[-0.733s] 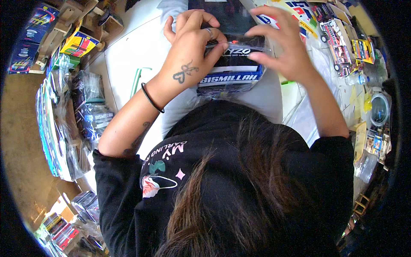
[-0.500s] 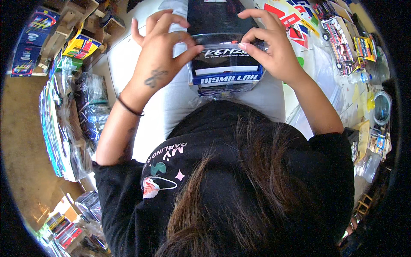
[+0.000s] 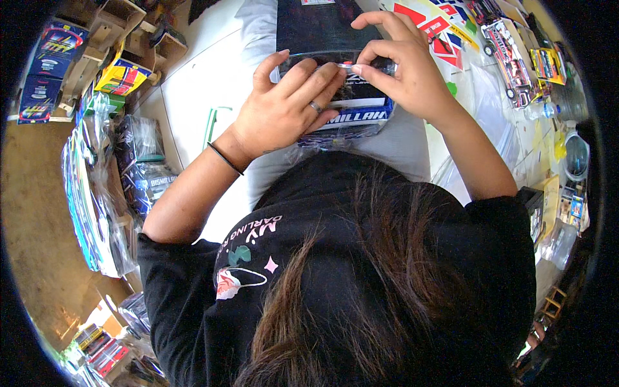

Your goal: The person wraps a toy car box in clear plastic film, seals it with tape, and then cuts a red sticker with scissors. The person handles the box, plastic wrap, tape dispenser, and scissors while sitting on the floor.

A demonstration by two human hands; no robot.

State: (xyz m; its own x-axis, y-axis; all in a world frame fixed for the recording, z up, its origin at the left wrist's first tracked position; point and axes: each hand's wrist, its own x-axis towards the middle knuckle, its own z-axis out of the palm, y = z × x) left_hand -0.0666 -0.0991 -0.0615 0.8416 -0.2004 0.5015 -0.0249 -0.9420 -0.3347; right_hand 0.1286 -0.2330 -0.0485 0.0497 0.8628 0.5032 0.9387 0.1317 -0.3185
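Observation:
A dark blue and black packaged item in clear plastic wrap [image 3: 361,116] lies in front of me on a grey cloth [image 3: 400,142]. My left hand [image 3: 284,109] rests flat over its left side, a ring on one finger and a black band at the wrist. My right hand [image 3: 403,71] pinches the top edge of the wrap between thumb and forefinger. Both hands touch the package. My head and black shirt hide its near edge.
A white table surface [image 3: 193,97] lies to the left. Bagged packages [image 3: 145,168] and colourful boxes [image 3: 122,74] stand along the left side. Model cars in packaging [image 3: 516,51] and small items crowd the right. A wooden floor [image 3: 32,213] shows at far left.
My left hand has turned and dropped flat onto the package's left side. My right hand has shifted to pinch the top edge. The package sits a little higher in view.

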